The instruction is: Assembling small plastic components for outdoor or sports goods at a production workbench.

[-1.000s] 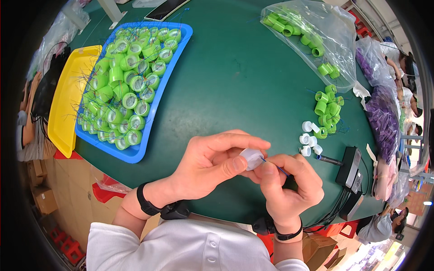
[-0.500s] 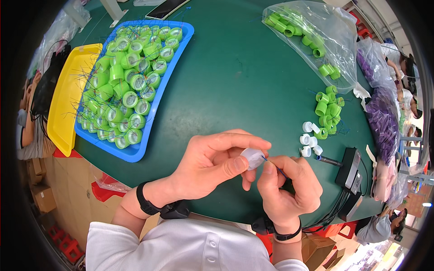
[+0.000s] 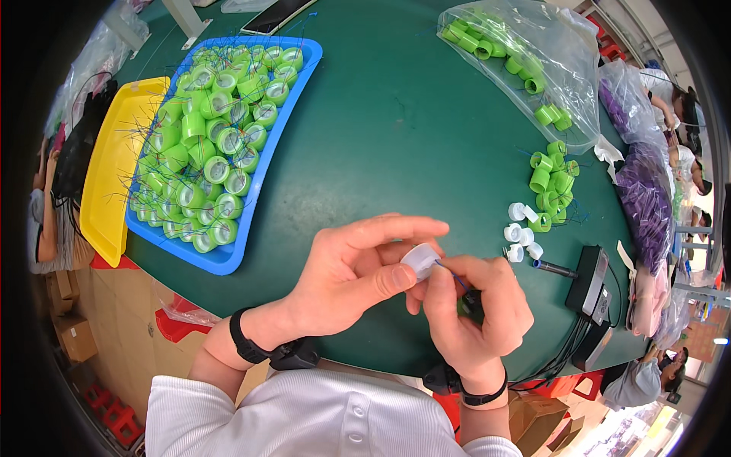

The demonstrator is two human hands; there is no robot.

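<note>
My left hand (image 3: 346, 270) pinches a small white translucent cap (image 3: 419, 260) between thumb and fingers, its open side tilted toward the right. Close beside it, the thumb and index finger of my right hand (image 3: 487, 316) are closed on a thin blue wire (image 3: 459, 280) at the cap's mouth. A dark and green piece (image 3: 472, 303) shows partly under the curled right fingers; its full shape is hidden. To the right on the table lie several loose white caps (image 3: 515, 234), beside a cluster of green cylinders (image 3: 540, 180) with thin wires.
At the left, a blue tray (image 3: 221, 264) holds many wired green cylinders with white caps, overlapping a yellow tray (image 3: 99, 221). A clear bag (image 3: 567, 76) of green cylinders lies far right. Nearer stands a black box (image 3: 588, 282) with cables. A phone (image 3: 276, 17) lies at the back.
The cap has turned slightly, showing more of its rim and inside. My right hand has shifted a little left, and the dark and green piece now shows beneath its fingers.
</note>
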